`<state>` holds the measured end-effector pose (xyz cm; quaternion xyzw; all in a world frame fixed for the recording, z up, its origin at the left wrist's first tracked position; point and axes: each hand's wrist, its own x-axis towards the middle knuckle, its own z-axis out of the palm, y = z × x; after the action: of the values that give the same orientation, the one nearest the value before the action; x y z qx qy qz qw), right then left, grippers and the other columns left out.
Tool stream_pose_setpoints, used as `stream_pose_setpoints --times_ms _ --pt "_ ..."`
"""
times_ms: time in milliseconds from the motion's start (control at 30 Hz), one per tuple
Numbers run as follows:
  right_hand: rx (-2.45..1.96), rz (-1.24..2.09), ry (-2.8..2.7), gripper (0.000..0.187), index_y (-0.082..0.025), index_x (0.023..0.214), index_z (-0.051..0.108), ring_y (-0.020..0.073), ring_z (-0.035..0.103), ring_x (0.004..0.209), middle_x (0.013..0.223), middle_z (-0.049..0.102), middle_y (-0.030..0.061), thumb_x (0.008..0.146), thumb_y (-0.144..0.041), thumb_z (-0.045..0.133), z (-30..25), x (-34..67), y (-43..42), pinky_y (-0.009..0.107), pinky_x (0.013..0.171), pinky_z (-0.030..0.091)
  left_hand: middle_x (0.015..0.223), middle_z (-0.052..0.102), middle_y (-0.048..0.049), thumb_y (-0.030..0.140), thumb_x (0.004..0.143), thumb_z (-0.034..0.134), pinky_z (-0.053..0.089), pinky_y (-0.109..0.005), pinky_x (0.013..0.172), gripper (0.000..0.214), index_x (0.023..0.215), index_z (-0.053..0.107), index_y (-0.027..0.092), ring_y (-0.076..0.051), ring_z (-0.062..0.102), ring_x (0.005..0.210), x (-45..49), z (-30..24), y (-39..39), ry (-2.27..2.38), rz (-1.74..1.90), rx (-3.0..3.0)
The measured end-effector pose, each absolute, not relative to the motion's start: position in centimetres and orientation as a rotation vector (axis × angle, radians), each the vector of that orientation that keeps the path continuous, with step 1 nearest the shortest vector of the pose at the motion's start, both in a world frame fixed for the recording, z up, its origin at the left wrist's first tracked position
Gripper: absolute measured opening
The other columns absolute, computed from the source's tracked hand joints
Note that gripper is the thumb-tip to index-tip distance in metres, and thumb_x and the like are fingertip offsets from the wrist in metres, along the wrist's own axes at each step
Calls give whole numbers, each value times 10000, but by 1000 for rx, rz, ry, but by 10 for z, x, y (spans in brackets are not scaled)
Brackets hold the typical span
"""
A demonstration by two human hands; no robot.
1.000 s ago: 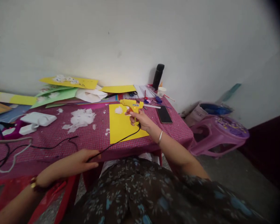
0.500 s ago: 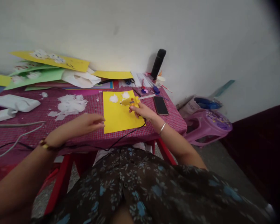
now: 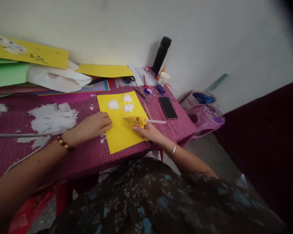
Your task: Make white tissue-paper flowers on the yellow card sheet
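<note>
A yellow sheet of paper (image 3: 119, 130) lies on the table's checked magenta cloth (image 3: 88, 156), with three white tufts (image 3: 123, 103) stuck near its far edge. My right hand (image 3: 147, 130) grips a yellow glue gun (image 3: 136, 120), its nozzle pointing left just above the sheet and a white glue stick jutting from its back. My left hand (image 3: 94, 125) rests on the sheet's left edge with the fingers curled down on the paper.
A pile of white scraps (image 3: 52, 117) lies to the left. A black phone (image 3: 168, 107), black bottle (image 3: 161, 55), small cup (image 3: 164, 78) and pens stand at the far right corner. Coloured sheets (image 3: 29, 53) are stacked along the wall. A pink stool (image 3: 205, 118) stands beside the table.
My left hand has let go of the black cord and moved onto the yellow sheet's left edge. My right hand has brought the glue gun down toward the sheet. The view has tilted down and closer.
</note>
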<state>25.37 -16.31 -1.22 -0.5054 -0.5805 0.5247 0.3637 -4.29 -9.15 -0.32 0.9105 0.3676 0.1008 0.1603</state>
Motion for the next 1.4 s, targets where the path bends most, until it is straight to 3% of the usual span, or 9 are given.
stream_pose_setpoints --times_ms 133,233,400,633,833,1167,1400 --pt "-1379 1248 -1526 311 -251 1141 696 229 669 849 902 689 34 912 -454 748 -13 247 -168 313 680 539 1102 709 -132 418 1047 544 514 -450 985 294 1019 765 225 -300 646 1059 -43 -8 -108 873 147 2727" --pt "-1428 1140 -1602 301 -257 1125 706 275 697 1007 1040 739 65 936 -491 715 -12 244 -173 381 852 576 1135 711 -155 387 1040 589 536 -472 965 258 1151 763 232 -330 649 1091 -40 -9 -116 811 96 2794" --pt "-1663 978 -1702 205 -246 929 633 232 648 829 904 692 45 914 -429 723 -9 236 -186 348 767 514 1199 745 -203 298 1043 548 568 -497 924 328 1276 757 198 -368 670 1130 -34 -15 -129 790 78 2888" --pt "-1743 1060 -1648 263 -243 898 542 195 588 788 887 633 18 916 -463 685 4 228 -196 329 745 463 1279 766 -189 140 1054 487 569 -474 1028 362 1303 748 113 -318 670 1177 -27 -30 -143 685 549 2922" --pt "-1736 1052 -1674 284 -242 889 519 213 565 775 880 620 48 907 -479 674 10 225 -197 355 730 448 1245 772 -184 137 1046 525 572 -481 1010 330 1284 751 101 -325 664 1152 -26 -25 -140 633 627 2891" --pt "-1774 1025 -1752 247 -242 901 541 184 564 758 879 614 22 950 -432 689 13 223 -201 325 725 439 1257 772 -180 186 1080 499 567 -474 1000 318 1264 736 81 -326 660 1158 -28 -25 -135 600 613 2919" --pt "-1706 985 -1669 296 -242 866 555 198 593 796 841 623 27 1005 -487 646 4 233 -203 335 761 507 927 767 -83 208 1101 507 506 -388 788 303 893 723 173 -239 649 860 -32 -16 -132 544 732 2867"
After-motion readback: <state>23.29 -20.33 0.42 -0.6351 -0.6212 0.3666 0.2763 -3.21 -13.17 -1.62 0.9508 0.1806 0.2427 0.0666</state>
